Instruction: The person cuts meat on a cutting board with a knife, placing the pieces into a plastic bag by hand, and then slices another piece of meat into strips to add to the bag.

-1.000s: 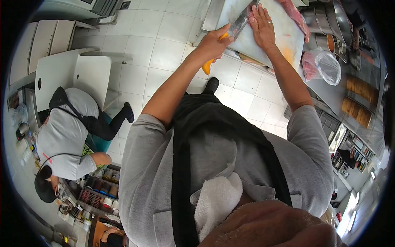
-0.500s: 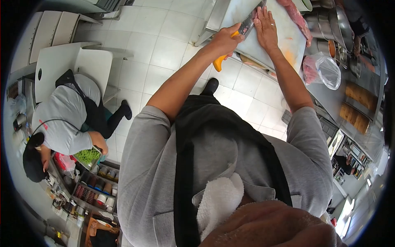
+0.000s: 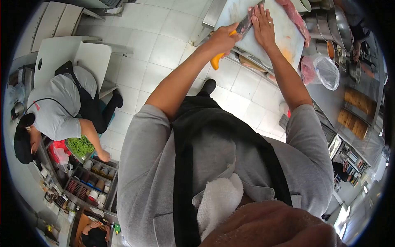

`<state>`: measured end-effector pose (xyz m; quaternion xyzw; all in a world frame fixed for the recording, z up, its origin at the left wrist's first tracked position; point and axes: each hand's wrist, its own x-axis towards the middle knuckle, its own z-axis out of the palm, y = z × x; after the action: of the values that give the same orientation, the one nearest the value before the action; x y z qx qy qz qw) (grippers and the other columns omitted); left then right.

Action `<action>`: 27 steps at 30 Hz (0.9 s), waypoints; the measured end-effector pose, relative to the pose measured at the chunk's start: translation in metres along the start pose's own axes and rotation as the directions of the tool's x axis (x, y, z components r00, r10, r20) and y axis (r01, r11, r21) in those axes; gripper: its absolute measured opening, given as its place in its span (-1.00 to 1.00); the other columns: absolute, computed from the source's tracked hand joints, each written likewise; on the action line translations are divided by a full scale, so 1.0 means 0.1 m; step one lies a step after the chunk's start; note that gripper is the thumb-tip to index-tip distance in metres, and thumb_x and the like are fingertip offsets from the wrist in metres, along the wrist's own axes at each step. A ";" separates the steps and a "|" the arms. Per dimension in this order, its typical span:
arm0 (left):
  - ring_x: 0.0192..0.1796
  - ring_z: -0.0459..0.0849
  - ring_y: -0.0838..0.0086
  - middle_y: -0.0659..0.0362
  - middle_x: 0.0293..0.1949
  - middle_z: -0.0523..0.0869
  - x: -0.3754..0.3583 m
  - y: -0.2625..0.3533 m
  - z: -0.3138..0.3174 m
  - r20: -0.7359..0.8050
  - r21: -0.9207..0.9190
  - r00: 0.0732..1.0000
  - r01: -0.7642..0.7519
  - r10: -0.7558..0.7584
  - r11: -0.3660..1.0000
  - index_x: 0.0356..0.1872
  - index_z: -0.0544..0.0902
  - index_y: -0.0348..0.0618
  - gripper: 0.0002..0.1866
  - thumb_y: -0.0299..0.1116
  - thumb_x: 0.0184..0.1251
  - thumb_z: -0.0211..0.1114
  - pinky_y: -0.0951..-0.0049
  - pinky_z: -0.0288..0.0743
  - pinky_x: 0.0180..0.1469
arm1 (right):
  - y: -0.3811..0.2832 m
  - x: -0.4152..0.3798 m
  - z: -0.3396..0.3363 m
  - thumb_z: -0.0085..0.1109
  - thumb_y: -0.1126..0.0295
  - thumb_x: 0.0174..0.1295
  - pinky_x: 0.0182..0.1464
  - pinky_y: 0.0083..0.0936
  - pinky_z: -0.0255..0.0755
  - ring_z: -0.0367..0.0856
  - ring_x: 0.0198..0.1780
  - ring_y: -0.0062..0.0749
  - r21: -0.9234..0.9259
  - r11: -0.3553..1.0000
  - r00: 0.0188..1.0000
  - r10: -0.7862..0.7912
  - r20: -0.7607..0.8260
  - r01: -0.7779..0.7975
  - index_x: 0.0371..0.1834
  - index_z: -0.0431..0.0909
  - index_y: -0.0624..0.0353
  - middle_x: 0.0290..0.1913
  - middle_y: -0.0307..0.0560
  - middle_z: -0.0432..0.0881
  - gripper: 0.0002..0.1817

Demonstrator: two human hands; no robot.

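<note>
My left hand (image 3: 224, 39) is closed round the yellow handle (image 3: 217, 61) of a large knife. The knife's blade (image 3: 246, 24) lies on a white cutting board (image 3: 279, 39), with small reddish bits on it. Beside the blade, my right hand (image 3: 263, 28) lies palm down with outstretched fingers, its fingertips near the blade's far end. What is under those fingers is hidden. A long strip of raw meat (image 3: 294, 18) rests along the board's right edge.
Right of the board are a clear plastic bag (image 3: 325, 72) with pink contents and steel bowls (image 3: 339, 26). At left, a co-worker (image 3: 61, 99) bends over a counter beside a tray of green vegetables (image 3: 80, 146). A white chair (image 3: 55, 55) stands behind them on tiled floor (image 3: 152, 41).
The knife and both my hands have shifted slightly. The co-worker has moved left, and that person's arm now reaches past the green vegetables, away from the tray's edge.
</note>
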<state>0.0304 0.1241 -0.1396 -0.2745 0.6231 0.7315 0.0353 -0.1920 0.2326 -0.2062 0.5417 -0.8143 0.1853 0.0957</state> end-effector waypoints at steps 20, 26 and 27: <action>-0.68 0.41 0.69 0.31 -0.52 0.48 -1.83 -0.54 -0.11 -0.193 -0.008 0.977 0.097 -0.096 0.995 0.52 0.34 0.13 -0.40 -0.27 0.49 0.25 0.59 0.32 -0.70 | 0.27 0.19 -0.24 -0.02 0.11 0.45 0.01 -0.48 0.50 0.65 -0.09 -0.33 0.624 0.676 0.919 0.262 0.295 -0.393 0.60 0.10 0.15 -0.14 -0.04 0.66 -0.29; -0.67 0.44 0.64 0.30 -0.54 0.48 -1.68 -0.60 -0.18 -0.374 0.080 0.922 -0.074 0.098 0.994 0.53 0.33 0.07 -0.42 -0.35 0.51 0.17 0.58 0.33 -0.69 | 0.24 0.42 -0.26 0.40 0.52 -0.04 -0.31 -0.46 0.65 0.68 -0.26 -0.44 0.654 0.520 0.778 0.035 0.627 -0.550 0.27 0.50 0.21 -0.15 -0.09 0.70 -0.33; -0.67 0.45 0.63 0.29 -0.55 0.48 -1.60 -0.60 -0.20 -0.358 0.096 0.925 -0.095 0.123 0.991 0.53 0.33 0.05 -0.42 -0.37 0.52 0.15 0.57 0.33 -0.70 | 0.35 0.41 -0.05 0.37 0.57 -0.06 -0.39 -0.49 0.60 0.65 -0.36 -0.50 0.720 0.334 0.777 0.064 0.627 -0.609 0.24 0.50 0.28 -0.28 -0.11 0.70 -0.34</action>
<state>0.1970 0.1650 -0.1230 -0.3683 0.6610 0.6444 -0.1107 -0.2404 0.2123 -0.1939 0.3423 -0.6745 0.4623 -0.4628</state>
